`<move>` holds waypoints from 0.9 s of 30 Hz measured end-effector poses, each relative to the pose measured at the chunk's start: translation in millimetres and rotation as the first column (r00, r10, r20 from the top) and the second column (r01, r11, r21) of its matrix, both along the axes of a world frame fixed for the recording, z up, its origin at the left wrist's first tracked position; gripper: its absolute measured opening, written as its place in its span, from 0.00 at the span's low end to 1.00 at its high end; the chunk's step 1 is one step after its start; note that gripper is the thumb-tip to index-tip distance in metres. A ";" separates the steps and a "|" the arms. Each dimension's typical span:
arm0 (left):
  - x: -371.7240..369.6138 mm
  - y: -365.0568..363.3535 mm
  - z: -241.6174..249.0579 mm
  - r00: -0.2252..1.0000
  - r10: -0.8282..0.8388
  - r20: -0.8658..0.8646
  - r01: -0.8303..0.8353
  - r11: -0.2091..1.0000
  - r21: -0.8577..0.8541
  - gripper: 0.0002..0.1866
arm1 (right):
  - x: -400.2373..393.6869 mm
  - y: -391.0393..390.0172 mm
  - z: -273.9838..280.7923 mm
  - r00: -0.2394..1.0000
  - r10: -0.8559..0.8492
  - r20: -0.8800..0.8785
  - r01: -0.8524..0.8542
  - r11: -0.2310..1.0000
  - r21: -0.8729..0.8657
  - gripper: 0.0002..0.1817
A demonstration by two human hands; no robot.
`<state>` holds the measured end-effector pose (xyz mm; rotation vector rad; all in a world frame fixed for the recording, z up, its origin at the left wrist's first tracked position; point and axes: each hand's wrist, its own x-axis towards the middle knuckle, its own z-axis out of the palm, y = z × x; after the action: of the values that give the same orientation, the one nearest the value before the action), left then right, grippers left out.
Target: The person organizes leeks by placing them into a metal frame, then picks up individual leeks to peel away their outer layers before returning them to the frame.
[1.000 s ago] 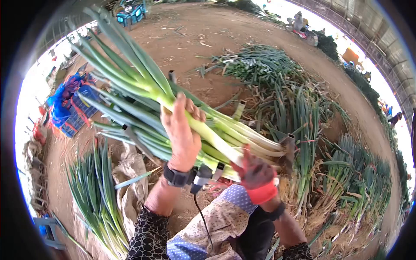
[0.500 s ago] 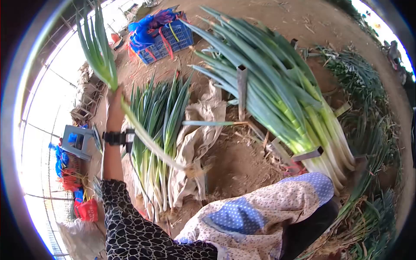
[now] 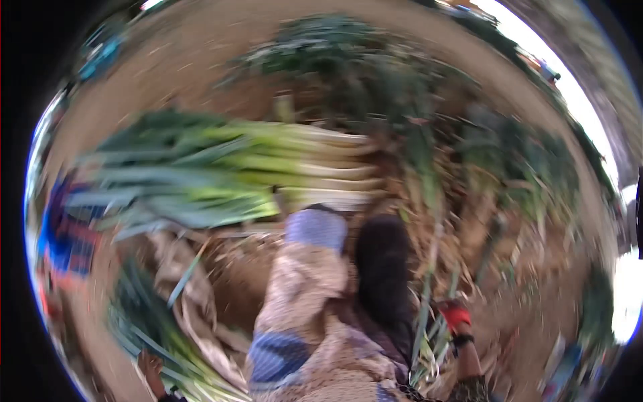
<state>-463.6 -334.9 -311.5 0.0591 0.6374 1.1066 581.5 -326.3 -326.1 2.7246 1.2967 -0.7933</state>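
Note:
My left hand (image 3: 151,367) is at the lower left, against the edge of a pile of long green onions (image 3: 151,315). Its fingers are smeared by motion, so any grip on a stalk is unclear. On the lower right is my right hand (image 3: 457,316), in a red glove, beside loose green leaves and stalks (image 3: 429,335) on the ground. Blur hides how its fingers are set. Beyond my knees lies a large bundle of thick green onions (image 3: 268,164), white ends to the right and leaves to the left.
Beige sacking (image 3: 191,288) lies between the small pile and my legs. A blue crate (image 3: 79,244) with blue and red stuff stands at far left. Heaps of leafy onions (image 3: 328,40) lie at the back, with more stalks (image 3: 482,167) on the right.
The view has swung to the right, and everything is blurred. My left hand, earlier raised with a green onion, is now low by the small pile. My gloved right hand has come into view.

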 end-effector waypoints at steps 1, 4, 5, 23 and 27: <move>-3.6 57.5 3.8 0.682 -0.069 -0.728 -0.082 0.982 -0.170 0.23 | 15.2 -13.1 -48.7 0.983 -0.181 0.021 0.181 0.983 0.032 0.20; 169.5 198.2 98.5 0.636 0.363 -0.681 -0.185 0.928 0.323 0.19 | -3.4 -1.7 -28.4 0.996 -0.035 -0.087 0.033 0.999 -0.026 0.18; 241.7 249.8 143.0 0.800 0.381 -0.463 -0.226 0.907 0.356 0.20 | 0.8 -15.3 -59.8 1.000 0.016 -0.015 -0.013 0.983 0.185 0.16; 977.8 294.8 99.8 0.812 -0.498 -0.304 0.512 0.858 -0.040 0.06 | 27.4 202.6 -223.2 0.981 -0.161 -0.110 0.166 0.985 0.044 0.23; 1001.3 293.9 112.0 0.672 -0.672 -0.313 0.708 0.706 0.005 0.07 | 23.1 237.3 -225.8 0.985 -0.166 -0.055 0.163 0.985 -0.047 0.22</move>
<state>537.7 -41.0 -199.5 0.5479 0.7185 0.3794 604.5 -88.9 -551.9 2.8225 1.0603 -0.9094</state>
